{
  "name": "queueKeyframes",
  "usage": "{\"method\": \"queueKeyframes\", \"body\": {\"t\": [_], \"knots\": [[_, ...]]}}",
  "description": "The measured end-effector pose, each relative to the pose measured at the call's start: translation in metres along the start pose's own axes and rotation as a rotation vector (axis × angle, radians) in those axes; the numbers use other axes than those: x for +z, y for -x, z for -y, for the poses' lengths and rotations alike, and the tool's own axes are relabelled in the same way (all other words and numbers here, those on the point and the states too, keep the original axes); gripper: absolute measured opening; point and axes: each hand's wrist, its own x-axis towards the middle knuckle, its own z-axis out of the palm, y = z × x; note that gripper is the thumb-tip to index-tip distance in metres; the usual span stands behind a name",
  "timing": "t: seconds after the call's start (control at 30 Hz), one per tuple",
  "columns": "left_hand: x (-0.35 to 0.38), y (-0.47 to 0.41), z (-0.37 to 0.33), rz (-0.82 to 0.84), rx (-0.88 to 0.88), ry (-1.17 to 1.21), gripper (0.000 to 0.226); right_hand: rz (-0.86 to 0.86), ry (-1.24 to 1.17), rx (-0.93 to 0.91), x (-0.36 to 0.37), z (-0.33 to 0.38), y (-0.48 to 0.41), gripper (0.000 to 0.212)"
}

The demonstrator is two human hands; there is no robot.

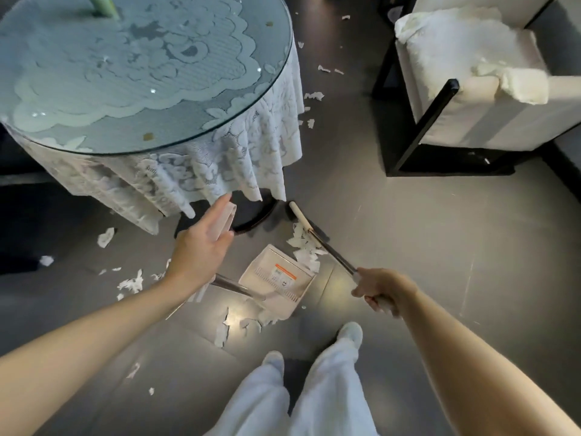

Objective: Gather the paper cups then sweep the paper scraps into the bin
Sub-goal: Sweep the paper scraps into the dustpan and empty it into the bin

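Item: floor-sweeping scene, head view.
- Left hand (pixel 201 250): holds the pale dustpan handle (pixel 224 220) between thumb and fingers.
- Dustpan (pixel 267 262): white, on the grey floor (pixel 408 247), just in front of the feet.
- Right hand (pixel 382 291): fist wrapped round the broom (pixel 330 251) shaft.
- Paper scraps (pixel 305 250): a heap between broom head and dustpan mouth, with others scattered across the floor.
- Glass tabletop (pixel 125 73): over a lace cloth (pixel 220 171), upper left.
- White armchair (pixel 471 73): upper right.
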Motion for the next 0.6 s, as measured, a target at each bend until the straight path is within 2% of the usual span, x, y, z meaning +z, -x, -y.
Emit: {"method": "queueKeyframes", "body": {"t": [0.07, 0.13, 0.23, 0.33, 0.47, 0.6], "knots": [[-0.022, 0.024, 0.019, -0.001, -0.020, -0.028, 0.063, 0.006, -0.010, 0.015, 0.033, 0.009, 0.019, 0.013], [-0.043, 0.048, 0.038, 0.012, -0.033, -0.084, 0.063, 0.014, -0.038, 0.014, 0.067, 0.016, 0.033, 0.027], [-0.068, 0.089, 0.069, -0.012, -0.029, -0.068, 0.063, 0.018, -0.266, 0.060, 0.123, 0.025, 0.045, 0.038], [-0.089, 0.131, 0.098, -0.075, -0.064, -0.058, 0.062, 0.009, -0.457, 0.100, 0.179, 0.033, 0.058, 0.036], [-0.117, 0.186, 0.132, -0.110, -0.072, -0.054, 0.065, 0.005, -0.465, -0.005, 0.242, 0.041, 0.094, 0.038], [-0.143, 0.228, 0.157, -0.113, -0.104, -0.100, 0.064, -0.060, -0.554, -0.023, 0.275, 0.041, 0.128, 0.027]]}}
